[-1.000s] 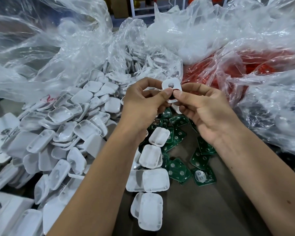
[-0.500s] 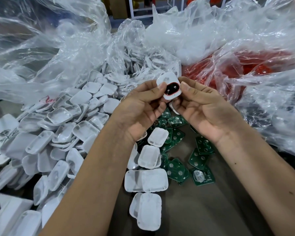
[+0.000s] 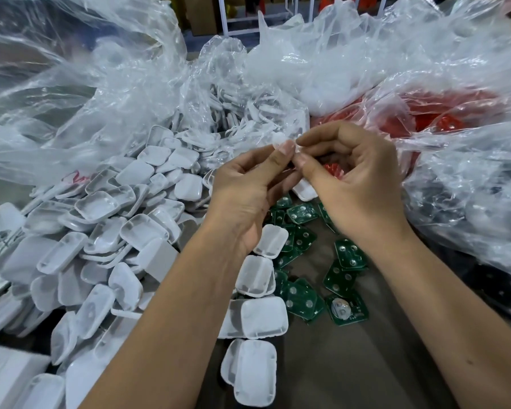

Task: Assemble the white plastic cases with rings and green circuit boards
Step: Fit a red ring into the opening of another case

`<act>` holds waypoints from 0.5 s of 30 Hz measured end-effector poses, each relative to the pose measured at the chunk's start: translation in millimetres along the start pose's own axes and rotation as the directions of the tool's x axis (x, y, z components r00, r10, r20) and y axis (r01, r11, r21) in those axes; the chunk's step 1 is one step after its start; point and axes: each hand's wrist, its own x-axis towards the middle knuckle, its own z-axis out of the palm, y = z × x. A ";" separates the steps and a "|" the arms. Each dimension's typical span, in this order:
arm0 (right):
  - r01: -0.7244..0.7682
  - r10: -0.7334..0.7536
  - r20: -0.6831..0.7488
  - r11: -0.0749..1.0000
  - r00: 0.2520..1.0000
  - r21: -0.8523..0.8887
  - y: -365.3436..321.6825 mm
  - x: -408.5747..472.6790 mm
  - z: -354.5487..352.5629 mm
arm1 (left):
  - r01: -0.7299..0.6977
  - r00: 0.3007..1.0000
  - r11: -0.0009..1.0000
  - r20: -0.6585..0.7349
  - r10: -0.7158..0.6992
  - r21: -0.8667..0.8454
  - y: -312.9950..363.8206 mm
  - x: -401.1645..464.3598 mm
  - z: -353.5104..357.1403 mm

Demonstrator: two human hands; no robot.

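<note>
White plastic case (image 3: 281,142), small and blurred, sits pinched between the left hand (image 3: 245,187) and right hand (image 3: 357,184), each grip closed on it at the fingertips, raised above the brown bench (image 3: 351,364). Below lie loose green square circuit boards (image 3: 303,301) and a heap of white case shells (image 3: 106,231); red parts (image 3: 443,125) show through clear plastic bags (image 3: 469,178).

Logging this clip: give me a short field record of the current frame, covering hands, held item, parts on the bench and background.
left hand: pinches the small white piece with the fingertips
right hand: pinches the same piece from the other side
small white piece: mostly hidden by fingers, type unclear
white cases: large loose heap at left, a few under the wrists
green circuit boards: scattered below the hands
red parts: inside a clear bag at right
clear bags: crumpled across the back
</note>
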 end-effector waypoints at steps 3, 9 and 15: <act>0.038 -0.037 0.024 0.999 0.999 -0.032 -2.2 1.2 -1.9 | 0.083 0.995 0.992 0.057 -0.077 -0.096 5.0 1.0 -2.2; 0.213 -0.200 0.083 0.957 0.976 -0.196 -5.2 2.5 -5.8 | 0.201 0.973 0.952 0.157 -0.168 -0.232 6.7 1.0 -5.7; 0.307 -0.271 0.155 0.898 0.950 -0.316 -9.7 6.3 -6.5 | 0.219 0.970 0.954 0.146 -0.192 -0.205 3.5 3.8 -7.6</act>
